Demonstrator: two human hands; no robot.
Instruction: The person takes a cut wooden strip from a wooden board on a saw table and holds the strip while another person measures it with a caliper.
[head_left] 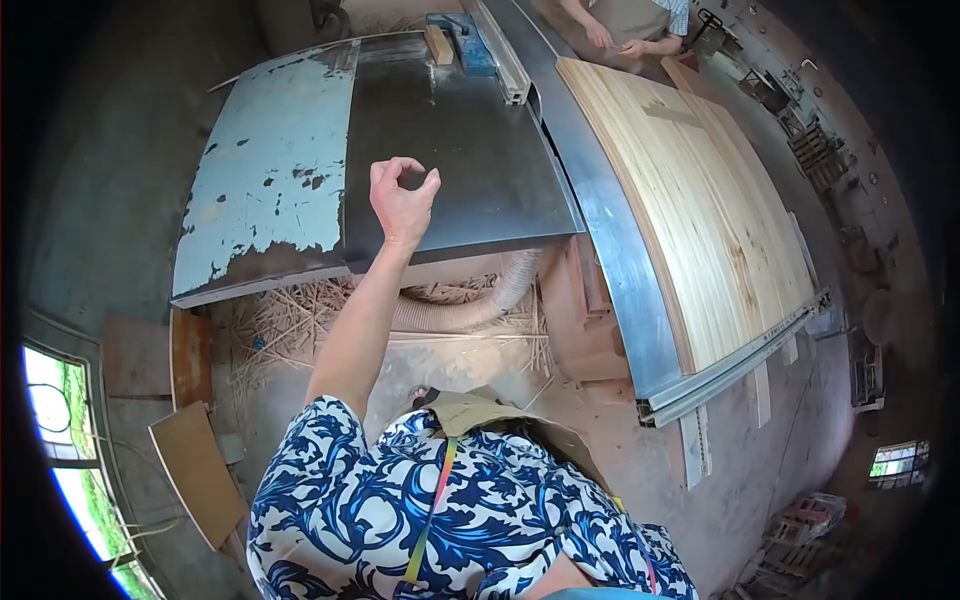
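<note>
Dark tabletop (pixel 470 190) spreads beneath the left hand (pixel 402 208); whether they touch, I cannot tell. Thumb and fingers curl into a loose C, a clear gap between the tips, gripping nothing. From that hand, a peeling pale-blue surface (pixel 265 130) lies at 9 o'clock, a striped wood panel (pixel 700 220) at 3, a wood block (pixel 438 45) near 12, and a co-worker's 2 hands (pixel 599 36) at 2. The right hand is out of view, its grip unknown.

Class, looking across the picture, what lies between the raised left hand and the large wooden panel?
In the head view, the dark tabletop, then a grey metal strip, lie between the left hand and the wooden panel; no loose item shows there.
</note>
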